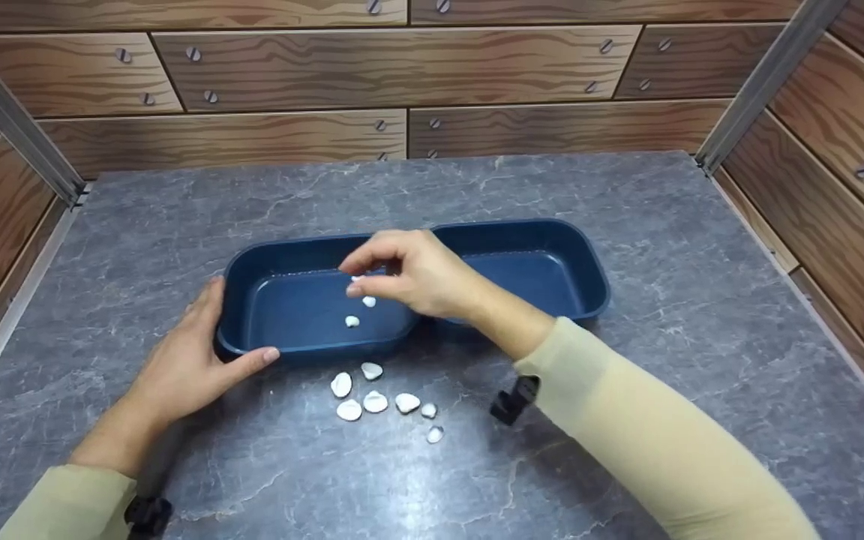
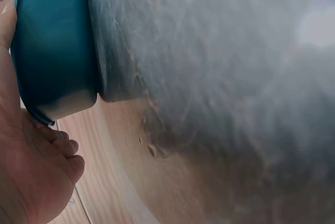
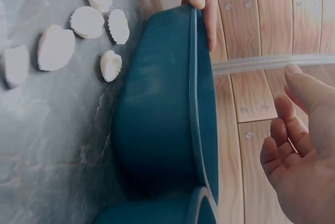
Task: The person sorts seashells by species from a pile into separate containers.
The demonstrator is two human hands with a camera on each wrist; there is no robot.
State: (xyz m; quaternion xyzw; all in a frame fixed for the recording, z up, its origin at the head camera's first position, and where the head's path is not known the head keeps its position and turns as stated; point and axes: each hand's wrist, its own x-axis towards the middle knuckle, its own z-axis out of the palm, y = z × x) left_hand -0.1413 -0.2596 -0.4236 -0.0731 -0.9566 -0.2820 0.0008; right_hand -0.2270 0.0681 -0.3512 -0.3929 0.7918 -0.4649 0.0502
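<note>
In the head view, my left hand [image 1: 188, 360] holds the left end of a dark blue tray [image 1: 312, 349], thumb along its front and fingers along its side. My right hand [image 1: 424, 274] hovers over that tray, thumb and index fingertips slightly apart. Between these fingertips shows a small white shell [image 1: 358, 278]; whether they touch it is unclear. The right wrist view shows no shell at the right hand [image 3: 309, 145]. Two more small shells [image 1: 352, 321] appear in the tray. Several white shells [image 1: 375, 402] lie on the table in front of it.
A second blue tray [image 1: 597, 292] stands against the first one's right end, partly hidden by my right hand and forearm. The grey marbled table [image 1: 372, 191] is enclosed by wood-patterned walls [image 1: 402, 67] at the back and sides.
</note>
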